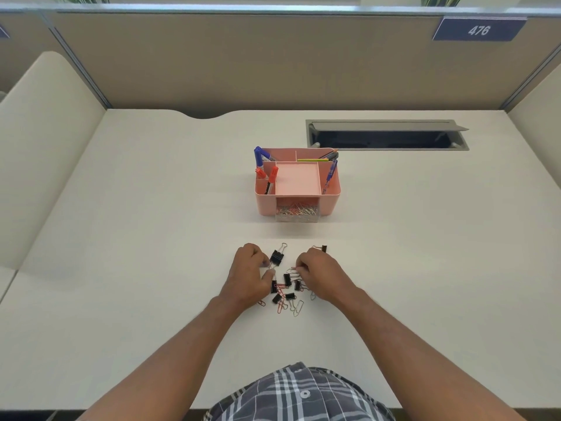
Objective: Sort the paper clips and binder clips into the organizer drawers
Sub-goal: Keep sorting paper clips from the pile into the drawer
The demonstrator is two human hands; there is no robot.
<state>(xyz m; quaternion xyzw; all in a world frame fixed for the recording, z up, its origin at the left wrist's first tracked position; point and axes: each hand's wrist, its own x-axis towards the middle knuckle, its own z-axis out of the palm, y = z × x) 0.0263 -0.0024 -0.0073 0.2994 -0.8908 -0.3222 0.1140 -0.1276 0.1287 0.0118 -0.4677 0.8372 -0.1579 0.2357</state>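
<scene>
A pink organizer (267, 202) stands mid-desk, its clear drawer (297, 214) pulled out at the front and holding several paper clips. Nearer me lies a loose pile of black binder clips (287, 279) and red and silver paper clips (298, 308). A larger binder clip (277, 257) lies at the pile's far edge. My left hand (250, 276) rests on the pile's left side, its fingertips pinching a paper clip. My right hand (321, 276) is on the right side, fingers pinched on paper clips at the pile. Another binder clip (323, 248) peeks out beyond my right hand.
The organizer's top compartments hold markers (272, 174), pens (331, 171) and a pencil. A cable hatch (385, 138) lies open in the desk behind and right of it. Partition walls close in the desk at the back and both sides.
</scene>
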